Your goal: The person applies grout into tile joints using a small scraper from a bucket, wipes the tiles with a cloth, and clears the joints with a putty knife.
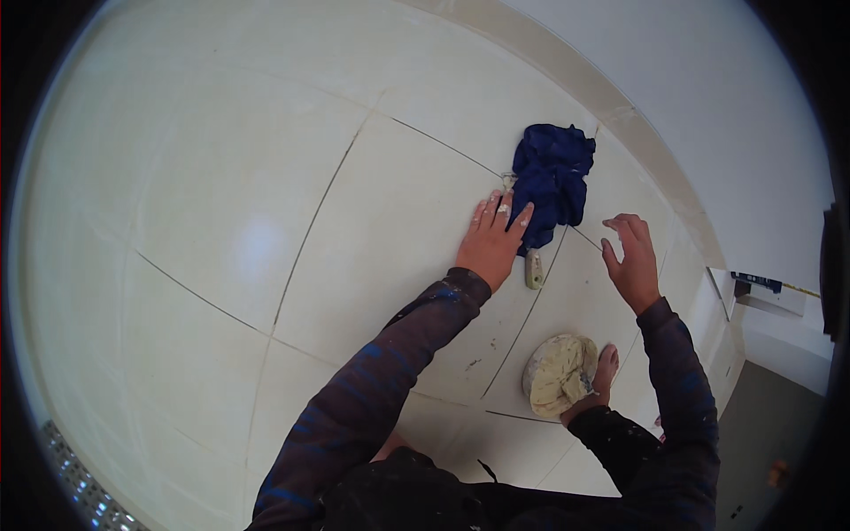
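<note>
My left hand [491,243] lies with its fingers stretched out, tips against the near left side of a crumpled dark blue cloth [558,177]. White smears mark its fingers. Out from under the cloth's near end sticks the pale, grimy handle [534,269] of a tool; the rest of it is hidden. Right of the cloth hovers my right hand [634,265], fingers bent and apart, holding nothing. Nearer to me stands a round tub [560,373] crusted with cream-white paste, just beside my bare foot [606,367].
Large cream tiles [195,203] with dark joints cover the floor. A beige skirting strip [637,124] runs along the white wall [708,97] at the right. A perforated metallic strip [84,478] shows at the lower left. Small dark specks dot the tiles near the tub.
</note>
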Demonstrator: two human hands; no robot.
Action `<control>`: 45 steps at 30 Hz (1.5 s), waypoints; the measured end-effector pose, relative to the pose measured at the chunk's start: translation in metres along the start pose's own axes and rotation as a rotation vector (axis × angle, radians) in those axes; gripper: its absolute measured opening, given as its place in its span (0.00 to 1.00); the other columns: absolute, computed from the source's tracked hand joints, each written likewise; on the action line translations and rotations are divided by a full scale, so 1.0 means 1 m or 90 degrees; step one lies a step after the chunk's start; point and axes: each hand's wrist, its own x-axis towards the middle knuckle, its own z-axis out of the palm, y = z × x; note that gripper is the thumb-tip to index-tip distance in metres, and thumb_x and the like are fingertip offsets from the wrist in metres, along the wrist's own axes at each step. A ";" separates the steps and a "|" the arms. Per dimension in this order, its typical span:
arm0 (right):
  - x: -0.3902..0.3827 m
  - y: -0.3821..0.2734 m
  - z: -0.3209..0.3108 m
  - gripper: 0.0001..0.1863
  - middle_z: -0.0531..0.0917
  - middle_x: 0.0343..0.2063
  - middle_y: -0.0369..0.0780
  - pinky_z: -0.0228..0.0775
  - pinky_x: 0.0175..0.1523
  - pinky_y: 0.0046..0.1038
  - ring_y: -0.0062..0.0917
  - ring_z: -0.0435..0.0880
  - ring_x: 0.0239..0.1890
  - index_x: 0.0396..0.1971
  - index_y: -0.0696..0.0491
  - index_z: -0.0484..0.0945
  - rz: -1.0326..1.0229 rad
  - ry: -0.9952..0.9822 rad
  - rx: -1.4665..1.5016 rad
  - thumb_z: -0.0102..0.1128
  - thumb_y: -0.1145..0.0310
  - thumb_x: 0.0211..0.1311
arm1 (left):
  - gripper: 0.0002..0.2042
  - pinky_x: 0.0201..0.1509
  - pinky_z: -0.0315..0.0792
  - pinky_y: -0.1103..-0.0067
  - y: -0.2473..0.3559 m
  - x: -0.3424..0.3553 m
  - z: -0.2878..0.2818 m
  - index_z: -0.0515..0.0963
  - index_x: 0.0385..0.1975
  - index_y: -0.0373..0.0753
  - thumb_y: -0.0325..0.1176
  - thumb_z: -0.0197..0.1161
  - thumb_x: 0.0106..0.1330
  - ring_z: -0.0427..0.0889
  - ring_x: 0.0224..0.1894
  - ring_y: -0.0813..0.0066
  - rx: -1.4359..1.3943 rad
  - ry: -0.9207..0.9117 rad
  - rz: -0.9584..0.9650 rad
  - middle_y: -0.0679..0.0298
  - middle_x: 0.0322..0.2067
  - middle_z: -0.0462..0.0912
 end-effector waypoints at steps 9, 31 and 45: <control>-0.156 -0.010 -0.020 0.05 0.86 0.33 0.40 0.78 0.48 0.39 0.40 0.85 0.40 0.35 0.54 0.82 0.233 -0.352 0.214 0.66 0.74 0.59 | 0.40 0.73 0.63 0.55 -0.006 -0.019 -0.031 0.61 0.77 0.46 0.41 0.73 0.66 0.62 0.72 0.37 -0.117 0.057 0.015 0.39 0.75 0.56; -0.293 -0.009 0.036 0.20 0.87 0.36 0.52 0.77 0.46 0.38 0.42 0.87 0.38 0.44 0.65 0.82 0.461 -0.398 0.219 0.74 0.69 0.54 | 0.20 0.55 0.76 0.56 0.143 -0.177 0.040 0.65 0.56 0.24 0.34 0.58 0.74 0.80 0.49 0.38 -0.393 -0.375 -0.206 0.38 0.52 0.72; -0.199 -0.025 -0.038 0.08 0.87 0.29 0.43 0.79 0.41 0.28 0.24 0.87 0.32 0.35 0.62 0.80 0.380 -0.335 0.255 0.69 0.77 0.57 | 0.32 0.61 0.75 0.56 0.145 -0.157 0.033 0.63 0.62 0.23 0.34 0.63 0.60 0.79 0.56 0.49 -0.618 -0.316 -0.381 0.41 0.53 0.76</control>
